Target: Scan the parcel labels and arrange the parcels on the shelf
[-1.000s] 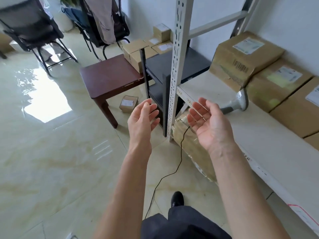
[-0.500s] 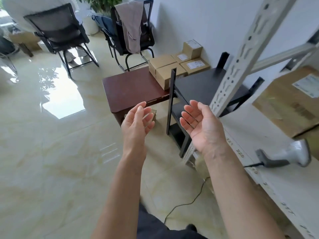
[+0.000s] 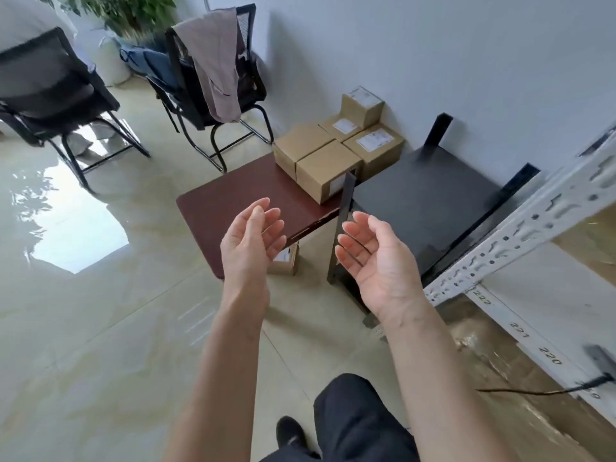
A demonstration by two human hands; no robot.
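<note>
Head view: both hands, left and right, hang spread and empty, palms facing each other. The parcels sit ahead at the desk's far right corner, nearer the right hand.

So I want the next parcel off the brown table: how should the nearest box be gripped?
Judging by its pose, take the nearest box with both hands, left hand and right hand on opposite side faces, coming from the near edge of the table. Its near faces are exposed; other boxes sit close behind.
</note>
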